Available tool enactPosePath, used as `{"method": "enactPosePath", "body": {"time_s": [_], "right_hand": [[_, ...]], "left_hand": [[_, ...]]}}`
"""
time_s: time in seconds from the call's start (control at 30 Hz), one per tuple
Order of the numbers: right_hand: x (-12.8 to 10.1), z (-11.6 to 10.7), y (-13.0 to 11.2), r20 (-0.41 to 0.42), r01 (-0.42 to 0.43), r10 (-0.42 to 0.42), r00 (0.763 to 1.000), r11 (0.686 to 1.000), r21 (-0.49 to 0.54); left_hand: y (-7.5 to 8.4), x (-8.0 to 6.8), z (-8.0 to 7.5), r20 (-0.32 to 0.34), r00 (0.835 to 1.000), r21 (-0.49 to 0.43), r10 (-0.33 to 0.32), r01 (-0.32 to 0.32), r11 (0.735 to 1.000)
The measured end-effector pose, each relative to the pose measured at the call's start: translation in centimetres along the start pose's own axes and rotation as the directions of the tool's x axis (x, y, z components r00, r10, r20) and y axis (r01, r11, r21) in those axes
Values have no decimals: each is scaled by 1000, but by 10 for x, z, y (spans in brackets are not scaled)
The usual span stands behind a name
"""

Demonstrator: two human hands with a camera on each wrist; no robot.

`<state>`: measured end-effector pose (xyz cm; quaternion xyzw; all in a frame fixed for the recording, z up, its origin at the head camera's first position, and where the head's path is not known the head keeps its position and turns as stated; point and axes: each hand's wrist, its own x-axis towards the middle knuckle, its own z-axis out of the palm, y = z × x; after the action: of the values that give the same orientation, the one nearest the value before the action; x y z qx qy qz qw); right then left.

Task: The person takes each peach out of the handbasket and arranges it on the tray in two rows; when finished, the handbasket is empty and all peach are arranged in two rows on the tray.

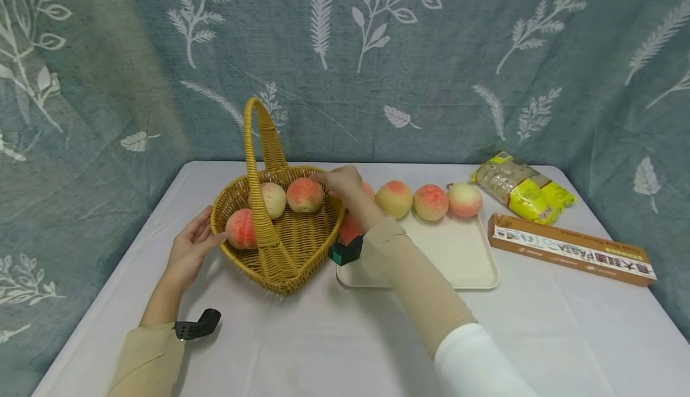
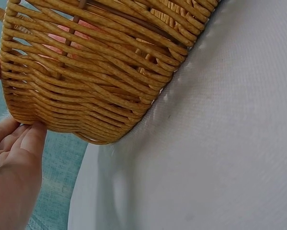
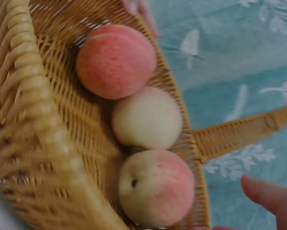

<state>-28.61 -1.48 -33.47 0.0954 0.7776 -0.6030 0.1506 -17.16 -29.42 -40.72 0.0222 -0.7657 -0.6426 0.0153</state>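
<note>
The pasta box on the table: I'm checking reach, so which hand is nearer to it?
Right. The right hand is at the basket's far rim, beside the tray that lies between it and the pasta box. The left hand touches the basket's opposite side, farther away.

Woven wicker basket (image 1: 280, 253), matt cloth (image 1: 334, 337)

Three peaches (image 3: 148, 117) are lying inside the wicker basket (image 3: 33, 124); a fingertip (image 3: 265, 194) is showing just beside its rim.
</note>
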Motion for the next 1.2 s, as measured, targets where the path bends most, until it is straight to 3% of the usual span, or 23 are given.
{"method": "enactPosePath", "body": {"time_s": [0.13,0.27,0.5,0.57,0.67,0.77,0.83,1.0,1.07,1.2], "right_hand": [[12,25,0,-76,10,-29,997,970,-243],[52,46,21,-97,43,-89,991,914,-403],[90,58,50,-33,98,-126,992,888,-450],[117,64,66,-38,127,-167,985,863,-489],[129,67,75,6,109,-122,992,861,-497],[121,68,73,49,113,-102,994,854,-509],[99,63,62,105,81,-36,994,886,-456],[31,51,28,118,-17,56,991,951,-310],[27,50,27,110,-22,57,992,955,-295],[76,65,58,80,42,-15,997,936,-350]], "left_hand": [[3,-1,-2,-13,1000,23,-4,4,1000],[3,-2,-2,-12,1000,31,-12,12,999],[1,-3,-1,-10,1000,18,-18,18,1000],[1,-3,-1,-10,1000,23,-14,14,1000],[2,-3,-1,-5,1000,25,-8,8,1000],[3,-3,-1,-4,1000,17,-3,3,1000],[4,-3,-1,-8,1000,17,2,-2,1000],[4,-3,-1,-14,1000,18,5,-5,1000],[3,-3,-1,-12,1000,15,4,-4,1000],[3,-3,-2,-16,1000,19,1,-1,1000]]}}
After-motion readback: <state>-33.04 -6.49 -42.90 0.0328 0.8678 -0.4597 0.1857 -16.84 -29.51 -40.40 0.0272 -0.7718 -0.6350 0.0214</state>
